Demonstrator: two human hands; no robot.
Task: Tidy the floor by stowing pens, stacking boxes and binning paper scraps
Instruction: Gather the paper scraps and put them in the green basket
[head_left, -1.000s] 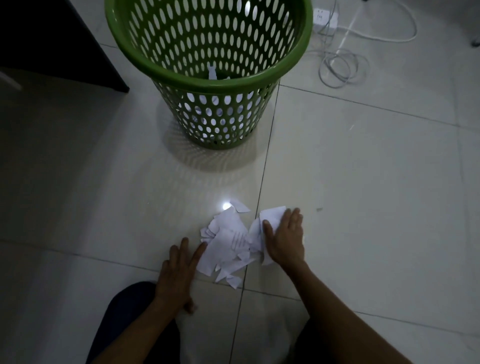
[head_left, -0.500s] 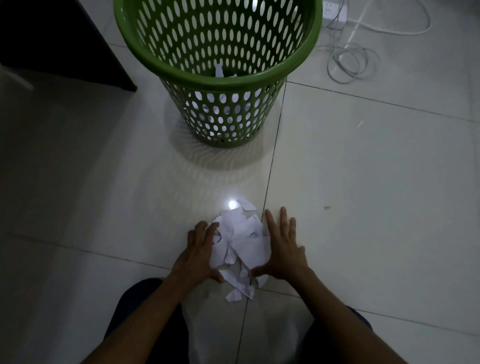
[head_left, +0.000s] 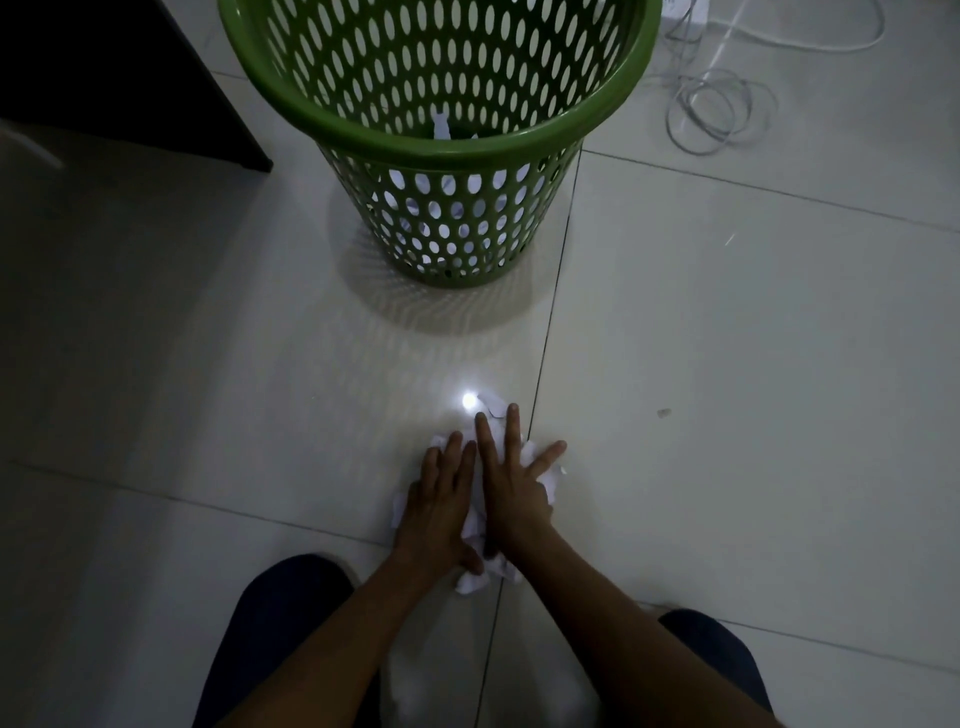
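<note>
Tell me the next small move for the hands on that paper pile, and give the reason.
Probably close both hands around the paper scraps and lift. The left hand and right hand lie flat over the bunched pile, pressed side by side, and the green basket stands just ahead, some paper already inside.

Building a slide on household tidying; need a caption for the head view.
Both hands, left and right, press paper scraps together before a green basket.

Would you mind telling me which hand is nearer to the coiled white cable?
Right. The right hand lies on the paper scraps, on the side toward the cable; the left hand lies beside it, farther away.
</note>
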